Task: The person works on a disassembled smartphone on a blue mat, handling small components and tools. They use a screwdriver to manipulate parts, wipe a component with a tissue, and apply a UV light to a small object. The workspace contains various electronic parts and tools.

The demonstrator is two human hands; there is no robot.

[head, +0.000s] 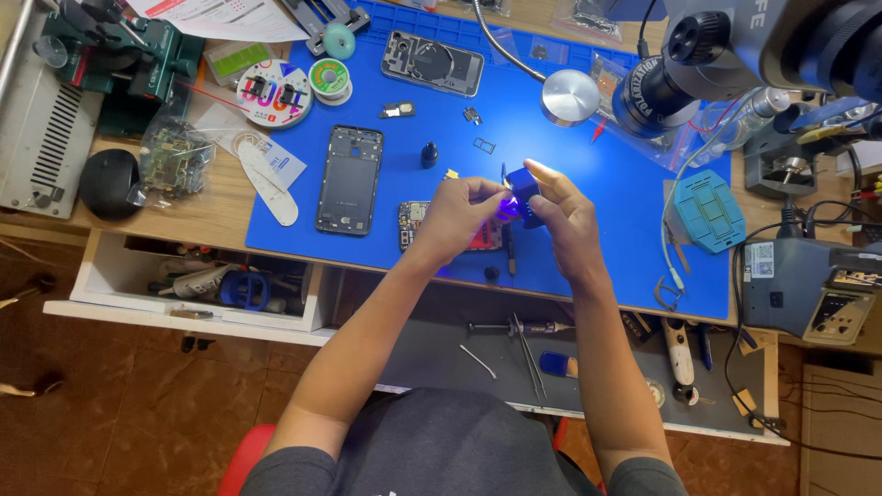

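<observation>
The right hand (559, 213) grips a small dark blue lamp block (524, 191), fingers curled round it with the forefinger stretched along its top, and a violet glow spills from its lower left face. The left hand (459, 216) sits just left of it in the middle of the frame, thumb and fingertips pressed together on something tiny right at the glow; what it pinches I cannot make out. So the lit face points left and down toward the left fingers, the two hands almost touching.

Below them a small circuit board (413, 225) lies on the blue mat (588, 165), partly hidden by the left hand. Left of that, a black phone frame (350, 179) lies lengthwise up the picture. A microscope (698, 64) fills the upper right. The surface's open drawer (184, 285) sits lower left.
</observation>
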